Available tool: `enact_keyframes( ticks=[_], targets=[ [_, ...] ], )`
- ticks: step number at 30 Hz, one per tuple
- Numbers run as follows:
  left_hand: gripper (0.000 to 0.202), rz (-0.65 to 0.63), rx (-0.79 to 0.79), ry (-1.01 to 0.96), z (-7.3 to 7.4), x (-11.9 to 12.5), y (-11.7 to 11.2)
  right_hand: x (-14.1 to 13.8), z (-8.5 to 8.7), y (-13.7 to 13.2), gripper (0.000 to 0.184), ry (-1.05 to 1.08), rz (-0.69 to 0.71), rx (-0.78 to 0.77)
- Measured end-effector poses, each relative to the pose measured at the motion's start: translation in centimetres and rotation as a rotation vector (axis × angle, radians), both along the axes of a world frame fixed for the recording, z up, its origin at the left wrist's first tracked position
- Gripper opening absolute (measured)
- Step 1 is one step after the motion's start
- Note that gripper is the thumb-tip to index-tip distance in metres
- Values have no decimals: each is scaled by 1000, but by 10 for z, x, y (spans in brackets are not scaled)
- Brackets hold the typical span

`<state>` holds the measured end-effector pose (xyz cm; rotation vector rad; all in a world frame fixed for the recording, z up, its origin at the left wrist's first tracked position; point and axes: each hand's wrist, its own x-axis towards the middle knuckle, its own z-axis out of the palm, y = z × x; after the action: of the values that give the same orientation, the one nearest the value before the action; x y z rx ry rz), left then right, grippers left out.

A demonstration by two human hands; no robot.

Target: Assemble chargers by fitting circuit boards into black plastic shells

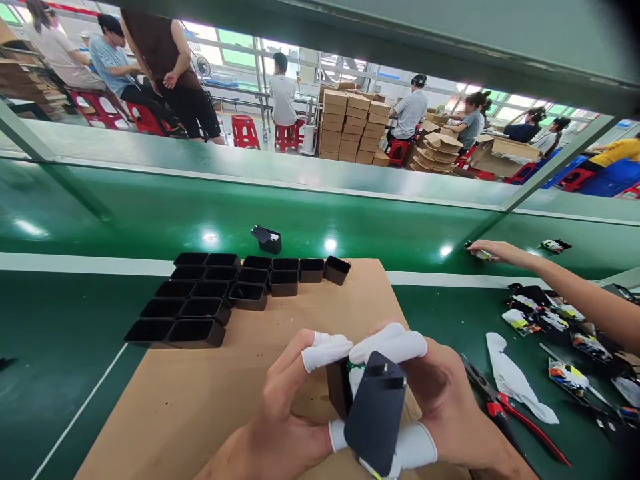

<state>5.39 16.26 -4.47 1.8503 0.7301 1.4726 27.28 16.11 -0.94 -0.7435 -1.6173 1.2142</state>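
The piece in hand looks only partway together. A black rectangular plastic casing point(339, 390) is held upright-ish over the near part of a brown cardboard sheet point(200, 400), and a flat black plastic cover with metal prongs point(376, 420) stands tilted at its near side, not seated on it. White and green material shows between them.

The left hand point(295, 400), white sleeves on its finger and thumb tips, is curled around the casing's left side. The right hand point(435, 393), likewise sleeved, is partly closed around the right side, its fingers over the far edge and its thumb by the cover.

Farther left on the sheet, rows of open black plastic boxes point(203, 330) stand without covers, so those appear unstarted. To the right on the dark green table point(435, 313), wired circuit assemblies point(570, 320) lie loose beside red-handled pliers point(500, 400). On the glossy green strip point(380, 227) beyond, a black unit point(269, 240) sits with its cover askew, seemingly unfinished too. At right, a co-worker's hand point(493, 251) touches another small assembly.
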Motion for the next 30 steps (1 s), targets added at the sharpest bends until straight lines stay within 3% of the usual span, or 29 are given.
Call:
enact_keyframes(
  ticks=[9,20,30],
  targets=[
    [57,7,21,24,1,-2,1,-9,-1,2,68,44,-21,46],
    [43,-10,-16,-15,-6,1,-2,-8,-1,1,62,18,15,15],
    [39,18,33,31,7,1,0,-9,-3,3,56,-25,2,63]
  ],
)
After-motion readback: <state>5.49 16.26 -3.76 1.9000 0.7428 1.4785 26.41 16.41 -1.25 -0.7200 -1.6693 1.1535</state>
